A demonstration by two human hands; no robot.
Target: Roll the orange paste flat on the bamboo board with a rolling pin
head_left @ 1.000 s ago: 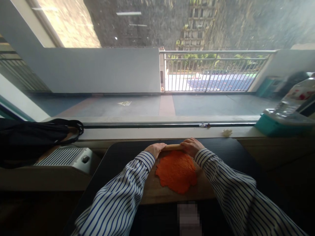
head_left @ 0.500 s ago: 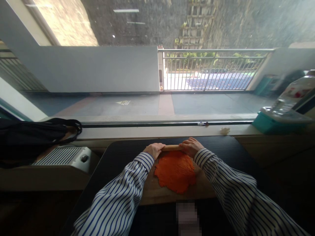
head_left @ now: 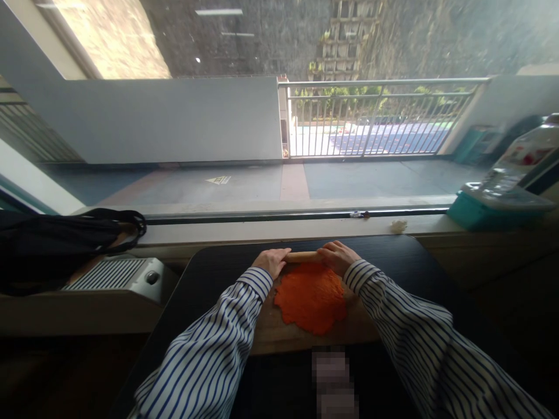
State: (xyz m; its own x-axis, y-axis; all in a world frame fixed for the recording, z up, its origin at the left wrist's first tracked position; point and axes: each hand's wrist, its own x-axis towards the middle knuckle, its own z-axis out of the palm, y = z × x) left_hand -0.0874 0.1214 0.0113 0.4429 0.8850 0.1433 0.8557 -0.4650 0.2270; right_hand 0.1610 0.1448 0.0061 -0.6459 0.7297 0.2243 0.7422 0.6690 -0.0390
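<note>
A wooden rolling pin (head_left: 303, 256) lies crosswise at the far edge of a flat orange sheet of dough (head_left: 311, 299). My left hand (head_left: 271, 262) is closed on the pin's left end, and my right hand (head_left: 338, 256) is closed on its right end. The dough is spread thin with a ragged outline and rests on a wooden board (head_left: 279, 344). Both striped sleeves reach forward on either side of the board. My hands cover the two ends of the pin.
Beneath the board is a black table (head_left: 209, 273), its far edge near the windowsill (head_left: 244, 231). A teal box (head_left: 489, 209) with a plastic bottle (head_left: 517, 157) on it stands right. At left are a black bag (head_left: 52, 244) and a white heater (head_left: 117, 279).
The whole view has shifted slightly, so the table and board sit a little higher in the picture. Both hands keep their hold on the rolling pin at the dough's far edge.
</note>
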